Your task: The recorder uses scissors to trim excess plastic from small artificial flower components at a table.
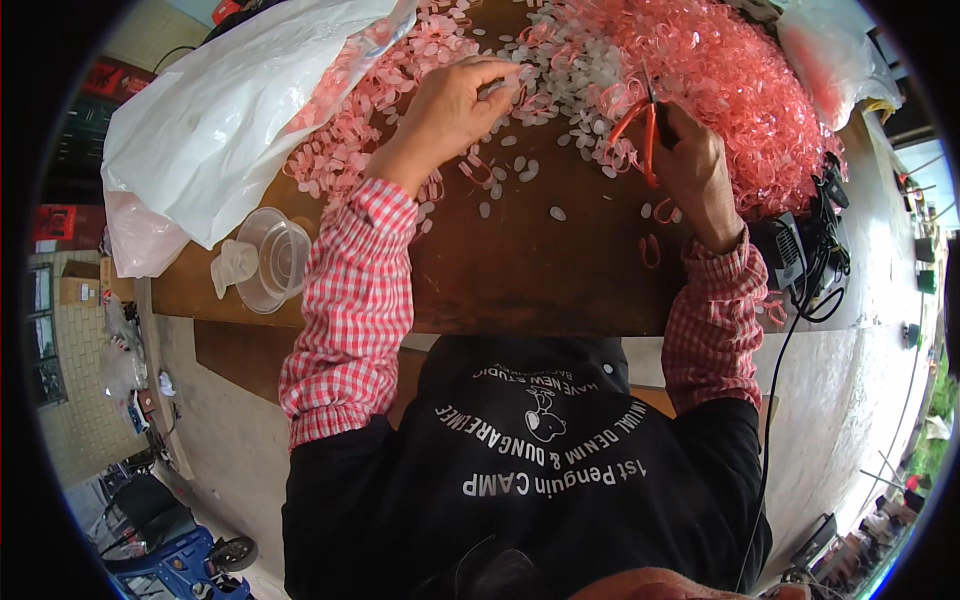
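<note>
My left hand [452,112] is raised over the table, its thumb and fingers pinched around a small translucent plastic piece [520,74]; fingers hide part of it. To the right, my right hand [692,165] grips small orange-handled scissors [650,140], with their narrow dark tip pointing away from me. The tool is apart from the piece in my left hand. Under and around both hands lie clear oval plastic bits [575,75] and pink looped plastic pieces [345,150]. A large heap of shiny pink plastic pieces [740,90] rises beyond my right hand.
A white plastic sack [235,125] covers the table's left side. Beside my left sleeve stand a clear round tub [275,262] and a small translucent container [235,266]. A black cable [825,260] hangs over the right edge of the brown tabletop [540,290]. A clear bag [830,60] sits far right.
</note>
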Motion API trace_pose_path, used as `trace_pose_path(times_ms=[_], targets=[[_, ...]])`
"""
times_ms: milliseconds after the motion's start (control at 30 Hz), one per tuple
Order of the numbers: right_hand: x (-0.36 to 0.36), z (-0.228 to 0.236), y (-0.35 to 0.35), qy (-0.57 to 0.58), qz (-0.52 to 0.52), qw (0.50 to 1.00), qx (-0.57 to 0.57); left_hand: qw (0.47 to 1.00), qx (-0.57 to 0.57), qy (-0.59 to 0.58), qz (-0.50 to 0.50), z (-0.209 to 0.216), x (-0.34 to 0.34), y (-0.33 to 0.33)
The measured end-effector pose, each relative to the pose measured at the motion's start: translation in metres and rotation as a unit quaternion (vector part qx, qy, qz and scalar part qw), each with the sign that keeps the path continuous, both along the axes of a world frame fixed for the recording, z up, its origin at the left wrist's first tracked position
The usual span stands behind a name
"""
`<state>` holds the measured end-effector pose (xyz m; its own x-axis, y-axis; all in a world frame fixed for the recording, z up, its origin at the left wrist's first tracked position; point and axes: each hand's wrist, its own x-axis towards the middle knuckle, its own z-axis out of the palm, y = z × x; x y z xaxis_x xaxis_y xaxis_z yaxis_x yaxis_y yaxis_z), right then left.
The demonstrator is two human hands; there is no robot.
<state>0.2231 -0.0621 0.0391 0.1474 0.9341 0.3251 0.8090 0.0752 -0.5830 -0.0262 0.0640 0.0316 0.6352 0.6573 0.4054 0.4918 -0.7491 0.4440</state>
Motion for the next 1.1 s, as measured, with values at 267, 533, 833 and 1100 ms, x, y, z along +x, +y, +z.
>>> trace_pose_path(times_ms=[267, 533, 833, 1100], targets=[[-0.030, -0.011, 0.005, 0.362, 0.140, 0.922, -0.002, 0.951, -0.211, -0.199, -0.108, 0.011, 0.022, -0.068], [-0.044, -0.021, 0.003, 0.320, 0.132, 0.937, 0.036, 0.716, -0.516, -0.463, -0.081, -0.024, 0.032, -0.073], [-0.028, -0.014, 0.005, 0.047, 0.178, 0.983, 0.015, 0.679, -0.506, -0.522, -0.100, -0.012, 0.025, -0.072], [-0.035, -0.013, -0.002, -0.027, 0.204, 0.978, 0.036, 0.692, -0.502, -0.511, -0.090, -0.020, 0.027, -0.069]])
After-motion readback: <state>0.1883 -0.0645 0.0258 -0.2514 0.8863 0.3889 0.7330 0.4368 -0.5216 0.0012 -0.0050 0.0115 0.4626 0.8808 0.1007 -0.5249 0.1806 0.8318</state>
